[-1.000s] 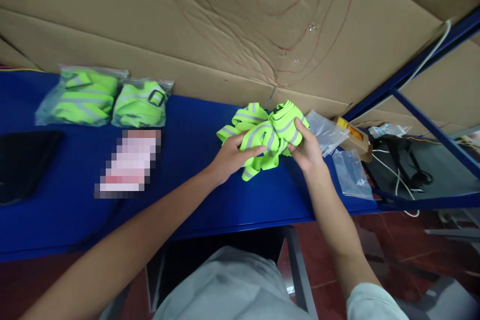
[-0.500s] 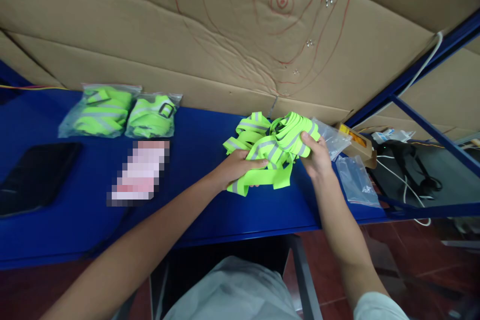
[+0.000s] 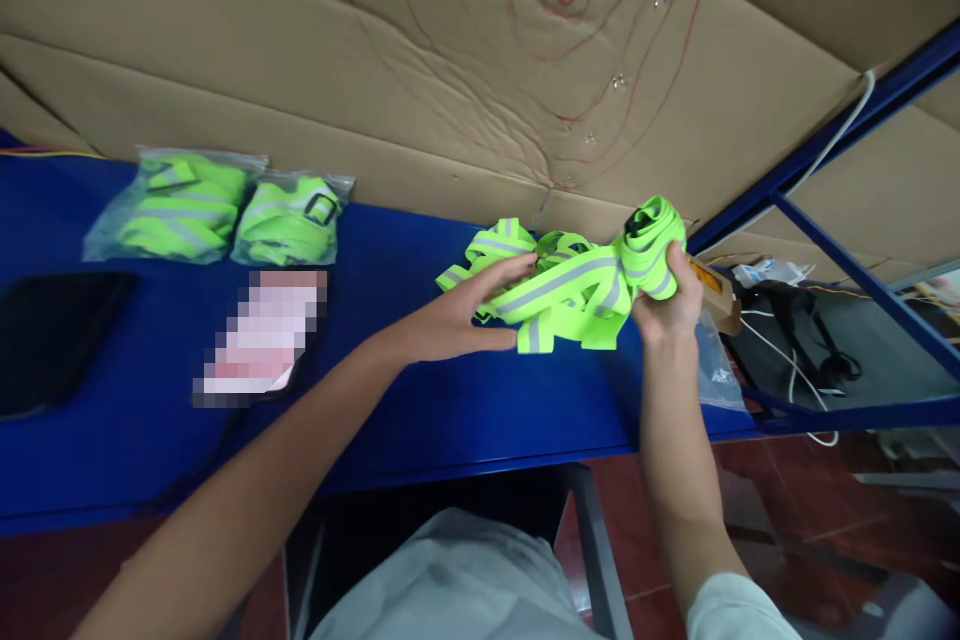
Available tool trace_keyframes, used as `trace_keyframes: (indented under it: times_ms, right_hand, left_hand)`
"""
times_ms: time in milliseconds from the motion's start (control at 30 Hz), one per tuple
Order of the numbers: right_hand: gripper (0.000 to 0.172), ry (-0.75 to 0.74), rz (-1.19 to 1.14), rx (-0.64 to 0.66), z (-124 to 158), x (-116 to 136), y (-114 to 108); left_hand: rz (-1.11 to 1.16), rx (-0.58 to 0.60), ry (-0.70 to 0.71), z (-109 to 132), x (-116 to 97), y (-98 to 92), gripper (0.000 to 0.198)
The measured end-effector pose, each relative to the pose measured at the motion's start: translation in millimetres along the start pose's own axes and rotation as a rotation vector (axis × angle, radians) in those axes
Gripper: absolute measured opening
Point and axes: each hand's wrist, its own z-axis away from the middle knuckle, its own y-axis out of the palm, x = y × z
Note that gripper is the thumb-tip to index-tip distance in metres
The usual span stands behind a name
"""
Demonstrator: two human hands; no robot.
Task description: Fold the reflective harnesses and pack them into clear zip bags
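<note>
My right hand [image 3: 679,295] is wrapped round a rolled bundle of neon-green reflective strap [image 3: 651,255], held up above the blue table. From this roll a length of strap with a grey stripe trails left over a loose heap of similar straps [image 3: 499,245]. Thumb and fingers spread apart, my left hand [image 3: 457,315] is at the left side of the trailing strap; whether it touches it I cannot tell. Cut-looking strap ends hang below, near the left thumb.
Two clear bags of folded green straps, a left one [image 3: 180,215] and a right one [image 3: 289,220], lie on the blue table [image 3: 450,420]. A phone [image 3: 262,335] with a blurred screen and a black flat object [image 3: 60,340] are nearby. Right are a cardboard box [image 3: 716,295] and clear bags [image 3: 720,375].
My right hand has lifted the roll up and to the right, drawing strap out from the heap. My left hand has loosened its hold and spread its fingers, slightly further left.
</note>
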Motion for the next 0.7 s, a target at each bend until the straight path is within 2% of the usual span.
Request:
trace_keyframes:
  times_ms: [100, 167, 267, 333, 533, 633, 700]
  right_hand:
    - [0.027, -0.05, -0.033, -0.005, -0.3, 6.7, -0.7]
    - [0.026, -0.023, -0.048, 0.017, 0.9, 6.8, 1.7]
    - [0.025, 0.032, -0.086, 0.049, 3.5, 3.4, 6.5]
    - [0.024, 0.054, -0.12, 0.041, 5.0, 0.8, 9.2]
    - [0.03, 0.181, -0.103, 0.028, 8.3, -6.9, 15.8]
    - [0.034, 0.245, -0.044, 0.048, 8.4, -9.0, 17.4]
    - [0.035, 0.256, -0.037, 0.035, 6.7, -9.1, 16.0]
  left_hand:
    - [-0.288, -0.249, 0.208, -2.5, -18.6, 11.5, 0.049]
    - [-0.54, -0.299, 0.25, -3.3, -27.0, 26.1, 0.033]
    - [-0.826, -0.241, 0.2, -3.6, -28.3, 47.5, 0.028]
    - [-0.909, -0.201, 0.113, -3.8, -24.5, 57.9, 0.03]
    - [-1.07, -0.166, -0.142, -7.4, -24.1, 69.8, 0.038]
    - [-1.072, -0.134, -0.143, -7.1, -27.6, 69.8, 0.021]
    - [-0.984, -0.148, -0.12, -3.6, -27.8, 69.1, 0.005]
